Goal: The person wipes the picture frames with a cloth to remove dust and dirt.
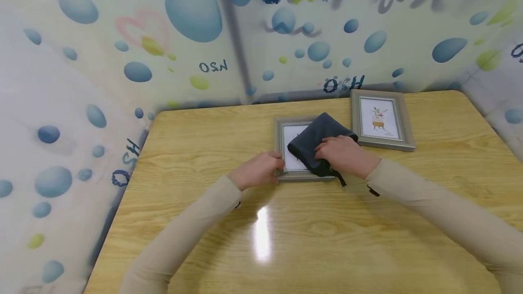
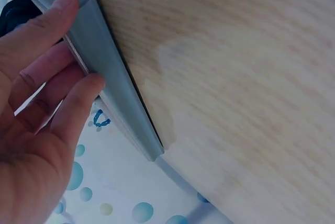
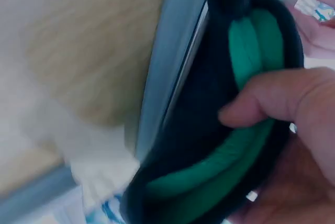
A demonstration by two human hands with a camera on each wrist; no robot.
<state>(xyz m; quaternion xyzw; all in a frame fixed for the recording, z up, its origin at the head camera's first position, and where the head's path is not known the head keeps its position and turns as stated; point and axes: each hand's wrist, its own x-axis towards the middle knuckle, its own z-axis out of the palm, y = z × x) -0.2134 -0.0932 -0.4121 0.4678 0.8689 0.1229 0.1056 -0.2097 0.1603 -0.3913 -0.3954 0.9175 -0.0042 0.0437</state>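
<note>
Holding a dark cloth (image 1: 316, 137) on a picture frame (image 1: 278, 135)

Both hands are busy near the middle of the bench (image 1: 204, 139). The left hand (image 1: 257, 169) pinches the frame's left edge close to its near corner, thumb and fingers on the rim. The right hand (image 1: 345, 155) grips the dark cloth, thumb curled against it; the right wrist view shows its inner layers (a bright green, along a curved edge).

The picture frame lies face up, its left side running away from the person toward the patterned wall (image 1: 261, 40). Which of its sides is longer cannot be told, since the cloth hides much of the right part. The cloth sits askew across it, one corner pointing at the wall, while a thin strap (image 1: 339, 177) sticks out toward the person and slightly right.

To the right, a second frame (image 1: 404, 121) lies face up, turned a little, its far edge near the wall. Its drawing of a potted plant (image 1: 378, 118) has its top toward the wall. Whether the cloth's right corner touches this frame is unclear.
</note>
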